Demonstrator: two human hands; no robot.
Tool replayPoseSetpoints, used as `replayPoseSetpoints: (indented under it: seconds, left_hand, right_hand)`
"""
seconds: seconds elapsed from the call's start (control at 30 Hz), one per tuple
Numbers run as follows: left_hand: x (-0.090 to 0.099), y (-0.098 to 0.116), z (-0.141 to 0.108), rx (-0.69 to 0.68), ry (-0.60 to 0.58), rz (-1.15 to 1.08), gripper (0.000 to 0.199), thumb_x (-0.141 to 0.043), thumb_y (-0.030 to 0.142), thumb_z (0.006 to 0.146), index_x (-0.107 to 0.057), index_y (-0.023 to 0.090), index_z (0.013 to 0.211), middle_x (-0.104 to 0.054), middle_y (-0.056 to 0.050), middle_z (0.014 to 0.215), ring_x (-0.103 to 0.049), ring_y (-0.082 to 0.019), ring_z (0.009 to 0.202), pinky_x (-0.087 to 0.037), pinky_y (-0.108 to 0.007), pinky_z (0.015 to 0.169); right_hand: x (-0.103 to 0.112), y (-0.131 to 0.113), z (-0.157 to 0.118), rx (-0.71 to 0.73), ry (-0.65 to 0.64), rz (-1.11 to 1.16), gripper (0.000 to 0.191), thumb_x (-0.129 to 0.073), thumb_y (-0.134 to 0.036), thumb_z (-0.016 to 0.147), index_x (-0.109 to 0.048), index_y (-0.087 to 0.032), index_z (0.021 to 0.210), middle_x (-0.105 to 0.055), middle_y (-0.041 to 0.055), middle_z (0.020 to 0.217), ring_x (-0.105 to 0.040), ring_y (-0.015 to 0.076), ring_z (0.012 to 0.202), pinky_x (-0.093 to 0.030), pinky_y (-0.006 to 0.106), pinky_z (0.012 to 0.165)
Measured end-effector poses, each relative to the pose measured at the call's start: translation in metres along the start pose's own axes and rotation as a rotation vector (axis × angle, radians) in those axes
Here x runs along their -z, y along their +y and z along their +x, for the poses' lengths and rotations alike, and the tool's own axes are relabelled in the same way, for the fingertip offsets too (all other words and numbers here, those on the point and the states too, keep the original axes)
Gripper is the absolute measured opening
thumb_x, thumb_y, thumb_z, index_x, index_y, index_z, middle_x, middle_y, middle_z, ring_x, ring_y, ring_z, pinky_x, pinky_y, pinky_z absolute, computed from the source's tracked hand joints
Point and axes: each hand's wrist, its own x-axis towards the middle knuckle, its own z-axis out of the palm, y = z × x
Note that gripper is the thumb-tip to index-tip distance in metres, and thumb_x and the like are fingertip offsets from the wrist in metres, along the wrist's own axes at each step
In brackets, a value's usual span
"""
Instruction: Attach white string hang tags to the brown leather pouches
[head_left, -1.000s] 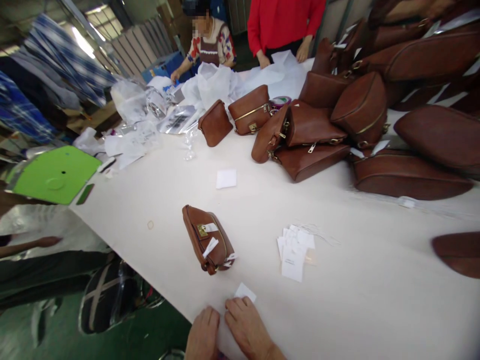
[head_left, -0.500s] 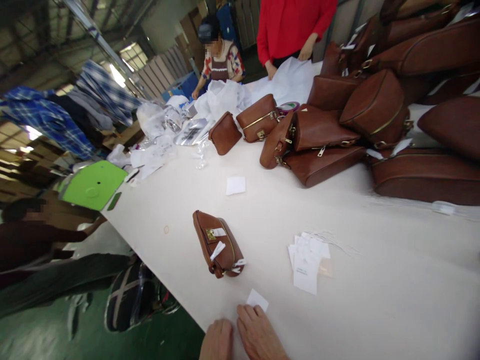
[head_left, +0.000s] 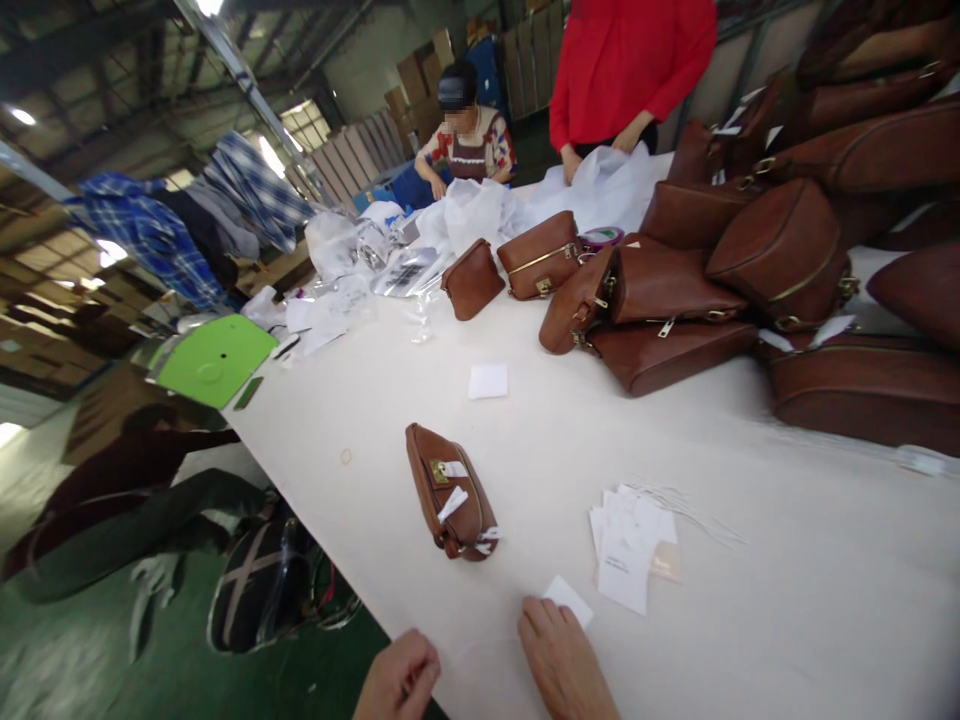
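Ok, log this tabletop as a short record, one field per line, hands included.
Left hand: loosely curled beside the table edge, nothing visible in it
Right hand: fingers at the near side of a small white card
Nearest bag: small brown bag with gold clasp and white tags
Paper: fanned white tags with strings, right of that bag
Far right: heap of brown bags
Far left corner: green board
Across the table: person in red, hands at thin white sheeting

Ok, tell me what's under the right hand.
Under the fingertips of the right hand is a small white card, its far part sticking out onto the white table. The fingers cover the near part, so anything beneath them or the palm can't be seen.
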Motion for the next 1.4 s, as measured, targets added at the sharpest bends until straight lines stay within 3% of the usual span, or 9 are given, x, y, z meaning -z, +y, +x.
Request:
replayPoseSetpoints:
  seconds: [0.17,0.3,0.4,0.67,0.9,1.07,1.2,1.27,1.4]
  left_hand:
    - [-0.023,0.018,0.010,0.110,0.078,-0.053,0.024,-0.039,0.033,0.088,-0.050,0.021,0.070,-0.055,-0.002,0.072,-0.051,-0.018,0.070,-0.039,-0.029,0.066]
    - [-0.043,0.000,0.015,0.157,0.116,-0.058,0.012,-0.040,0.022,0.082,-0.052,0.020,0.083,-0.056,-0.004,0.083,-0.055,-0.020,0.077,-0.044,-0.032,0.073]
    - [-0.053,-0.011,0.019,0.150,0.117,0.020,0.021,-0.042,0.017,0.079,-0.052,0.018,0.097,-0.056,-0.006,0.093,-0.056,-0.020,0.083,-0.046,-0.034,0.080]
    - [-0.057,-0.019,0.032,0.178,0.010,0.345,0.027,-0.030,0.011,0.090,-0.055,0.019,0.088,-0.061,-0.008,0.096,-0.060,-0.020,0.092,-0.048,-0.033,0.087]
    - [-0.061,-0.025,0.032,0.133,-0.052,0.582,0.040,-0.030,-0.002,0.084,-0.054,0.016,0.111,-0.059,-0.012,0.120,-0.057,-0.021,0.112,-0.046,-0.035,0.099]
    - [-0.049,0.010,0.026,0.101,-0.012,0.396,0.031,-0.026,0.009,0.090,-0.055,0.019,0.093,-0.065,-0.008,0.093,-0.062,-0.019,0.088,-0.049,-0.032,0.082]
    - [-0.027,0.053,0.018,-0.008,0.093,0.039,0.024,-0.030,0.024,0.093,-0.051,0.021,0.081,-0.062,-0.004,0.079,-0.059,-0.018,0.076,-0.046,-0.029,0.071]
    - [-0.015,0.069,0.017,0.025,0.135,-0.134,0.019,-0.038,0.028,0.091,-0.049,0.022,0.077,-0.059,-0.001,0.072,-0.057,-0.017,0.070,-0.044,-0.028,0.066]
    - [0.003,0.084,0.025,0.125,0.144,-0.407,0.016,-0.051,0.032,0.084,-0.048,0.021,0.073,-0.051,0.004,0.061,-0.052,-0.014,0.058,-0.040,-0.024,0.055]
  right_hand:
    - [0.012,-0.004,0.004,-0.121,-0.098,0.159,0.028,-0.043,0.002,0.085,-0.058,-0.020,0.077,-0.061,0.0029,0.084,-0.052,0.0197,0.076,-0.033,0.031,0.070]
    - [0.015,0.002,0.003,-0.140,-0.154,0.239,0.027,-0.040,-0.001,0.088,-0.057,-0.019,0.077,-0.061,0.0031,0.083,-0.051,0.0185,0.077,-0.034,0.028,0.072]
    - [0.015,0.003,0.002,-0.148,-0.184,0.221,0.030,-0.038,0.004,0.085,-0.058,-0.018,0.078,-0.062,0.0043,0.087,-0.052,0.0190,0.079,-0.035,0.028,0.075]
    - [0.010,0.003,0.001,-0.166,-0.213,0.235,0.035,-0.038,0.009,0.079,-0.061,-0.017,0.080,-0.064,0.0058,0.090,-0.056,0.0199,0.082,-0.037,0.029,0.078]
    - [0.005,0.002,-0.001,-0.186,-0.144,0.260,0.031,-0.042,0.004,0.079,-0.063,-0.019,0.078,-0.066,0.0067,0.091,-0.058,0.0211,0.081,-0.042,0.030,0.077]
    - [0.032,-0.021,0.009,-0.190,-0.069,0.678,0.028,-0.040,-0.012,0.089,-0.064,-0.020,0.103,-0.069,0.0088,0.103,-0.063,0.0209,0.090,-0.050,0.031,0.082]
    - [0.067,-0.043,0.029,-0.329,-0.188,1.194,0.031,-0.038,-0.030,0.096,-0.059,-0.022,0.118,-0.070,0.0069,0.099,-0.064,0.0164,0.072,-0.054,0.027,0.067]
    - [0.080,-0.044,0.038,-0.383,-0.223,1.298,0.027,-0.043,-0.034,0.095,-0.061,-0.022,0.112,-0.070,0.0056,0.092,-0.064,0.0166,0.072,-0.052,0.027,0.065]
    - [0.093,-0.033,0.050,-0.321,-0.169,1.156,0.019,-0.055,-0.033,0.091,-0.068,-0.022,0.083,-0.066,0.0015,0.077,-0.060,0.0162,0.073,-0.045,0.026,0.070]
